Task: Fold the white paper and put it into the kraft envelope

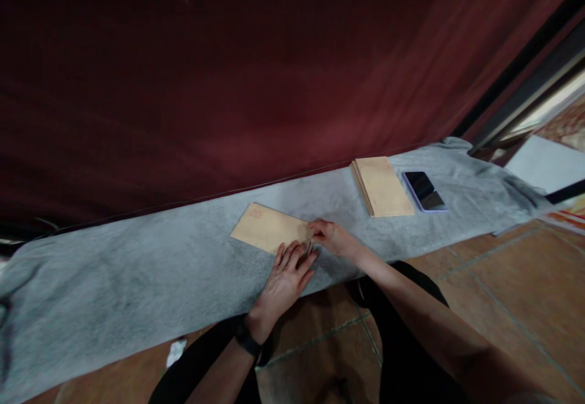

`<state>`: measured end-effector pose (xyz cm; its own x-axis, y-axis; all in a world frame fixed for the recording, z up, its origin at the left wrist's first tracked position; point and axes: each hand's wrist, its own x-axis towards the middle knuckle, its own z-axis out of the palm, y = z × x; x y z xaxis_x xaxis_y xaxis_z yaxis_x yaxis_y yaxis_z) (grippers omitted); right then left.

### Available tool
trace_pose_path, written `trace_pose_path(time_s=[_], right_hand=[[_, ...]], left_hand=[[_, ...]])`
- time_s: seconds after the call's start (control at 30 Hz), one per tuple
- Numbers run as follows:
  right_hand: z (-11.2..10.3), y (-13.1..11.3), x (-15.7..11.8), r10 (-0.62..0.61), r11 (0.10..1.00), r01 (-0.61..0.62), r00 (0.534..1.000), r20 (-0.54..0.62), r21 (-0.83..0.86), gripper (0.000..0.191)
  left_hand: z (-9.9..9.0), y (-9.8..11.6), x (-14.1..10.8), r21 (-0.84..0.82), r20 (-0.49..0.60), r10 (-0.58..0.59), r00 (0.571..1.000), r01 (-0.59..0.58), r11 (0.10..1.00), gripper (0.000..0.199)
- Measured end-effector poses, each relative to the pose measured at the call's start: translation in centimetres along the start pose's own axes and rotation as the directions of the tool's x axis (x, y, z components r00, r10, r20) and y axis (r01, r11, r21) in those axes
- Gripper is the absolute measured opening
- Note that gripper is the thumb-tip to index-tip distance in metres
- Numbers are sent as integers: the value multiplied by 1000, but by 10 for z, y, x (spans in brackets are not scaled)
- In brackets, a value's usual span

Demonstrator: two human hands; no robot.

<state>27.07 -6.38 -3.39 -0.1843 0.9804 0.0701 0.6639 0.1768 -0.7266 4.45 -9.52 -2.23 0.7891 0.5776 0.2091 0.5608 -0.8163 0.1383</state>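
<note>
A tan envelope [269, 228] with a small red print at its far left corner lies slanted on a grey cloth [150, 270]. My left hand [289, 273] rests with spread fingers on the envelope's near edge, toward its right end. At that right end, my right hand [333, 237] has its thumb and fingers pinched together on the envelope's edge. Farther right sits a stack of similar envelopes [386, 187], and beside it a phone [425, 191] in a light purple case.
Behind the cloth-covered surface rises a dark red curtain or panel [256, 87]. Brown floor tiles [512, 282] show along the near side, with a white scrap [176, 351] at the lower left. A white sheet [551, 163] is at the far right.
</note>
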Motion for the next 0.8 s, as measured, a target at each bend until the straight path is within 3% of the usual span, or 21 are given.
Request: trace_pose_path(time_s=[0.33, 0.43, 0.6, 0.73, 0.8], right_hand=[[15, -16, 11, 19, 1000, -18, 998, -58, 8, 30], [21, -22, 3, -17, 994, 10, 998, -67, -105, 29], [37, -29, -21, -242, 923, 228, 970, -8, -311, 38], [51, -26, -30, -252, 855, 212, 967, -21, -474, 48], [57, -22, -30, -269, 819, 219, 963, -17, -530, 51]], left_hand=[[6, 4, -3, -8, -3, -58, 998, 58, 998, 39], [12, 7, -6, -27, -40, -121, 992, 120, 992, 43], [14, 6, -11, -85, -60, -184, 981, 178, 980, 42], [12, -2, -5, -234, -120, -301, 946, 268, 934, 47], [13, -9, 6, -233, -111, -324, 939, 293, 927, 51]])
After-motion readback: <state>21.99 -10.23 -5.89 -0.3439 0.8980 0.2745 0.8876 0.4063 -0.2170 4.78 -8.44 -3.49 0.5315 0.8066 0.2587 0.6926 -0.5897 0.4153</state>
